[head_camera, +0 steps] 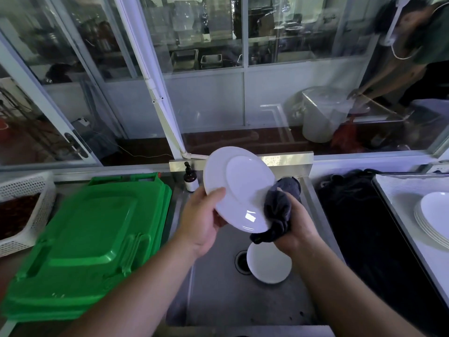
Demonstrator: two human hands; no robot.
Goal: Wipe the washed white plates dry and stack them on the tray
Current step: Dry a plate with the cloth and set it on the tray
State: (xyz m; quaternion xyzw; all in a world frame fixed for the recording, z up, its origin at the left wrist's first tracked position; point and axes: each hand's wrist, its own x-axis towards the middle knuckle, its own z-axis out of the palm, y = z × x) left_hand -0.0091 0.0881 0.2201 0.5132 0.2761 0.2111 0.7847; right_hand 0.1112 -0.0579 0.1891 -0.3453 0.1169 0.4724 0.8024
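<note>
My left hand (204, 215) grips the left rim of a white plate (239, 183), held tilted above the steel sink (218, 300) with its underside toward me. My right hand (295, 227) holds a dark grey cloth (279, 210) bunched against the plate's right edge. Another white plate (269, 265) lies in the sink near the drain. At the right edge, a stack of white plates (435, 217) sits on a white-lined tray (398, 190).
A green plastic lid (90, 239) covers the counter to the left, beside a white perforated basket (26, 188). A brown pump bottle (190, 178) stands behind the sink. A black mat (364, 227) lies between sink and tray. Another person bends over a white tub (323, 113) behind the glass.
</note>
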